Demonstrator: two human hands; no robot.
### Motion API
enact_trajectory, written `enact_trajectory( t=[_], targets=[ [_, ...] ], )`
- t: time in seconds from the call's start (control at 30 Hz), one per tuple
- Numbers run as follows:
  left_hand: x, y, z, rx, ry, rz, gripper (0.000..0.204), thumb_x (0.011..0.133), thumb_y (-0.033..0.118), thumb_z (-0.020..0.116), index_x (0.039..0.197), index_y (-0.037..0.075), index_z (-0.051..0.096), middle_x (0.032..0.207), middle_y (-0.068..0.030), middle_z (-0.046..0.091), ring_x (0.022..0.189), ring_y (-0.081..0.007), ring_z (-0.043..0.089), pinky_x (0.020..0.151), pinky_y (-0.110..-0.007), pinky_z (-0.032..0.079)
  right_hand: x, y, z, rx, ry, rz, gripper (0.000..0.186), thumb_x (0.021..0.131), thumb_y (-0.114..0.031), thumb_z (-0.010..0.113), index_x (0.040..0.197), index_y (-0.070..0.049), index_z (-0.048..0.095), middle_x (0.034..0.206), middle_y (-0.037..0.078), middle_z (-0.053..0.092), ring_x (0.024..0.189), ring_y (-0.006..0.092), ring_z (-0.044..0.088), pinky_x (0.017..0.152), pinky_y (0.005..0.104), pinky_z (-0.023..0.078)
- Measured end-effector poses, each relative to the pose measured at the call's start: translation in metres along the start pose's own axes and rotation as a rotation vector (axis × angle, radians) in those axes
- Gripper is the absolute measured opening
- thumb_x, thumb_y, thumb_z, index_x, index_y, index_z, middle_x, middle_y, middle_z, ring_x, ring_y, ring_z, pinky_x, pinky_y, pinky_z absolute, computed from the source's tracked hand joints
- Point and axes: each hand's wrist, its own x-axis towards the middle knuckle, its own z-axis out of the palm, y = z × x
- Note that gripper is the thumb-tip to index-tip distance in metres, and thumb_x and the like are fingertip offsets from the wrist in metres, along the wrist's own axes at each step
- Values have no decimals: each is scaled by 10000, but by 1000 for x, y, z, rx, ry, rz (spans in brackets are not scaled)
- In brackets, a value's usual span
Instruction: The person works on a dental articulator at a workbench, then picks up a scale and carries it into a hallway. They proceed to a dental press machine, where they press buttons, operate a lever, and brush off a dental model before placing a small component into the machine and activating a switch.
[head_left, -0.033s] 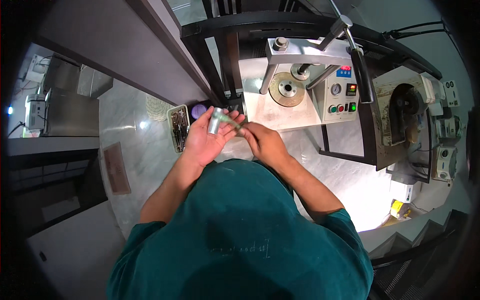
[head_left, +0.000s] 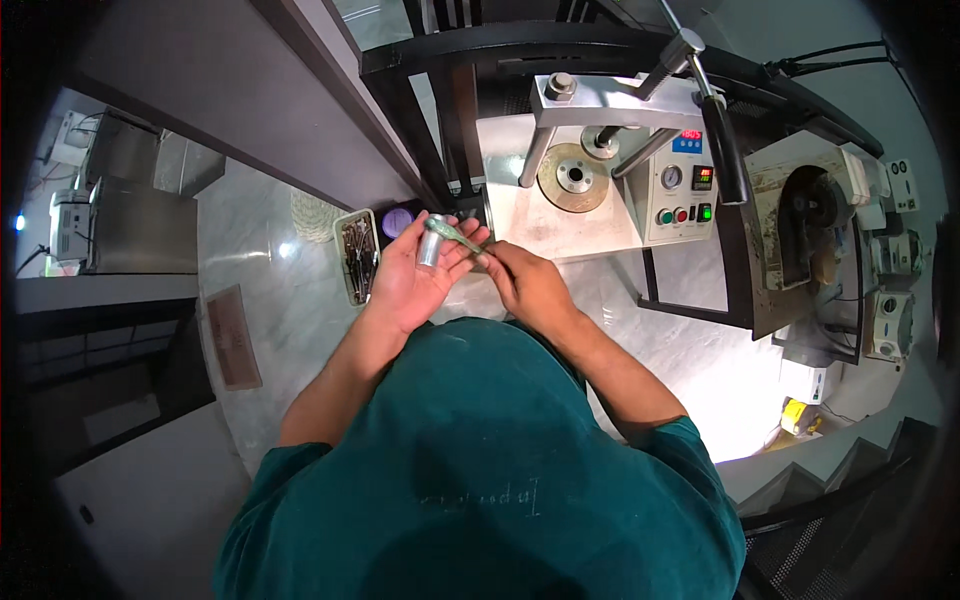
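Note:
My left hand [head_left: 412, 285] is palm up, cradling a short silvery metal cylinder [head_left: 429, 252] between thumb and fingers. A thin spoon [head_left: 463, 240] with a green-tinged bowl is pinched by its handle in my right hand [head_left: 537, 285]. The spoon's bowl lies over the upper end of the cylinder; whether it touches the rim I cannot tell. Whatever is inside the cylinder is too small to make out.
Ahead to the right stands a bench press with a round metal plate [head_left: 575, 178], a lever handle [head_left: 724, 150] and a control box [head_left: 682, 205]. Left of my hands are a tray [head_left: 350, 216] of metal parts and a purple round container [head_left: 397, 222].
The spoon, blurred by motion before, now shows sharply over the cylinder's end. Both hands are in nearly the same place.

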Motion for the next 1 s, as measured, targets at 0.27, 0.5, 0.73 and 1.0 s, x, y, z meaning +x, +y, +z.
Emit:
enact_trajectory(
  t=[0.27, 0.5, 0.73, 1.0],
  targets=[
    [3, 7, 20, 35, 130, 99, 329, 1078, 336, 456, 1047, 45, 606, 779, -29, 534, 763, -177, 513, 833, -344, 513, -15, 11, -2, 34, -161, -35, 268, 991, -319, 611, 1020, -55, 648, 886, 184, 693, 829, 419, 663, 711, 483, 523],
    [21, -15, 5, 932, 332, -61, 579, 1041, 581, 420, 831, 73, 599, 587, 18, 468, 447, -84, 388, 416, -241, 273, -19, 26, -13, 446, 100, 322, 301, 933, -241, 749, 1132, -26, 678, 864, 9, 639, 807, 79, 556, 736, 266, 467],
    [45, -57, 11, 916, 86, -322, 467, 1085, 468, 408, 1114, 35, 581, 690, 3, 482, 552, -64, 413, 455, -204, 288, -22, 64, -38, 579, -9, 258, 401, 863, -260, 814, 1172, -32, 699, 870, 13, 629, 807, 85, 555, 749, 257, 468],
    [51, -70, 3, 1002, 62, -216, 234, 1078, 282, 486, 1109, 71, 581, 791, 29, 474, 634, -51, 396, 541, -205, 324, -33, 129, -79, 808, 170, 449, 325, 858, -119, 793, 1129, 9, 668, 930, 12, 656, 873, 71, 597, 762, 227, 495]
  ],
)
